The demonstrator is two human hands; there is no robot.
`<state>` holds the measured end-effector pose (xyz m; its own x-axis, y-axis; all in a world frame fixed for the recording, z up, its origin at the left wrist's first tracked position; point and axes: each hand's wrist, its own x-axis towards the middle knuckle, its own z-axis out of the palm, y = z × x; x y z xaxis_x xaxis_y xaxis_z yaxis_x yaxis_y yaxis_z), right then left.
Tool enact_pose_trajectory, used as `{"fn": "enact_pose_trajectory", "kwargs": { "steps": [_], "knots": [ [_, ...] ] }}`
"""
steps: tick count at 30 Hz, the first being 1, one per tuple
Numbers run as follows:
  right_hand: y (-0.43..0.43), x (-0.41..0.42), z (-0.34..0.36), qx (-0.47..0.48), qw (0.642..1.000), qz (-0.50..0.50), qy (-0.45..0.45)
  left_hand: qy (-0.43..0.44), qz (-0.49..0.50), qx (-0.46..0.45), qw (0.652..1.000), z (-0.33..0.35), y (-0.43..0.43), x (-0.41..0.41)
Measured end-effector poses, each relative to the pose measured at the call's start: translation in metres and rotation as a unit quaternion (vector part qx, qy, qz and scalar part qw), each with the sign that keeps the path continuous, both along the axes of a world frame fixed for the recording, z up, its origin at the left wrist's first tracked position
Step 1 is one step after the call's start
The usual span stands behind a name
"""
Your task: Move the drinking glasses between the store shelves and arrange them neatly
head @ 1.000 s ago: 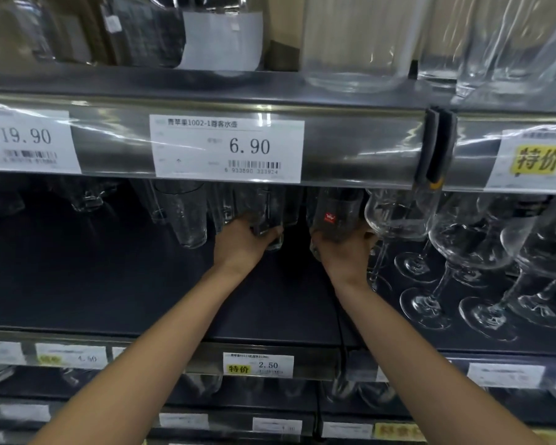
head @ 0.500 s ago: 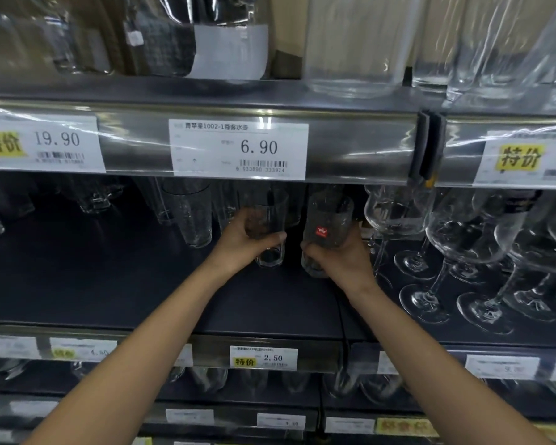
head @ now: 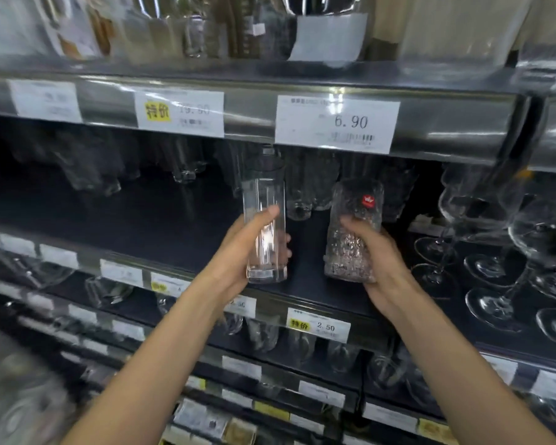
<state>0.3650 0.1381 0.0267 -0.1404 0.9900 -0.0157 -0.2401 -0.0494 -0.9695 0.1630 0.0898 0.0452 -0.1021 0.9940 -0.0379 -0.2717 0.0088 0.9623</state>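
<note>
Two grips: left hand (head: 235, 252) holds smooth glass (head: 264, 200), right hand (head: 382, 261) textured glass (head: 349, 252); blurred rear row (head: 305, 187) perhaps tumblers.

Below the 6.90 price tag (head: 337, 123), the left hand (head: 235, 255) grips a clear tall glass (head: 264, 203) upright. The right hand (head: 382, 264) grips a textured glass (head: 355, 248) bearing a red sticker (head: 368, 200). The two glasses are near each other but apart. Stemmed wine glasses (head: 482, 277) stand below and right of the tag.
</note>
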Motion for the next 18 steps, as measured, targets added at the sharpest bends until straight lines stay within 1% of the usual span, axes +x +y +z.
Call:
{"fn": "enact_pose_trajectory", "kwargs": {
  "steps": [3,6,8,11,15,18],
  "knots": [
    [-0.023,-0.026,0.004,-0.004,0.996,0.086,0.001,-0.004,0.032,0.002,0.999,0.0,-0.042,-0.017],
    [-0.048,-0.059,0.005,-0.007,0.986,0.164,0.016,0.031,0.091,-0.002,0.995,-0.006,-0.084,-0.033],
    [-0.066,-0.082,0.006,0.007,0.976,0.217,0.026,0.055,0.127,-0.01,0.99,-0.011,-0.11,-0.048],
    [-0.093,-0.12,0.005,0.032,0.96,0.276,0.014,0.076,0.203,-0.019,0.976,-0.013,-0.15,-0.071],
    [-0.122,-0.178,0.009,0.041,0.94,0.338,0.024,0.05,0.297,-0.013,0.953,-0.004,-0.199,-0.108],
    [-0.141,-0.225,0.011,0.05,0.92,0.389,0.024,0.055,0.345,-0.011,0.937,-0.002,-0.229,-0.144]
  ]
}}
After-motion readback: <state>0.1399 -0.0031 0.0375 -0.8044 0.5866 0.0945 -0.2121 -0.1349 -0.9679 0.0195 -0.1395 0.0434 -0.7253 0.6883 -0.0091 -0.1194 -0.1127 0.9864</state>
